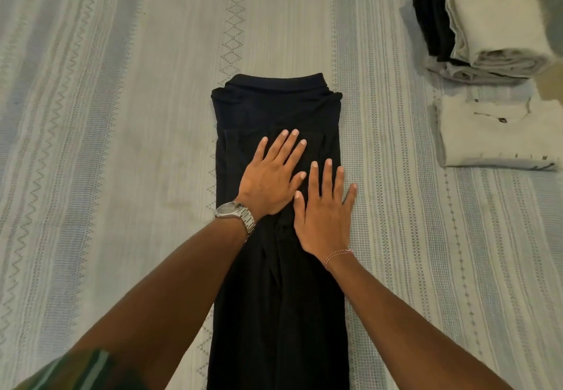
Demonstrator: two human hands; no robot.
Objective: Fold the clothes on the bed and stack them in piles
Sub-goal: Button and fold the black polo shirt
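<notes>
A black collared shirt lies lengthwise on the bed, sides folded in to a narrow strip, collar at the far end. My left hand, with a metal watch on the wrist, presses flat on its middle with fingers spread. Just to the right, my right hand also presses flat on the shirt, its outer fingers reaching the right edge. At the far right stands a pile of folded clothes, white on top, black and grey below. In front of it lies a folded white shirt.
The bedspread is pale with woven zigzag and diamond stripes. Its left half is open cloth. The two folded piles sit close to the right border of the view.
</notes>
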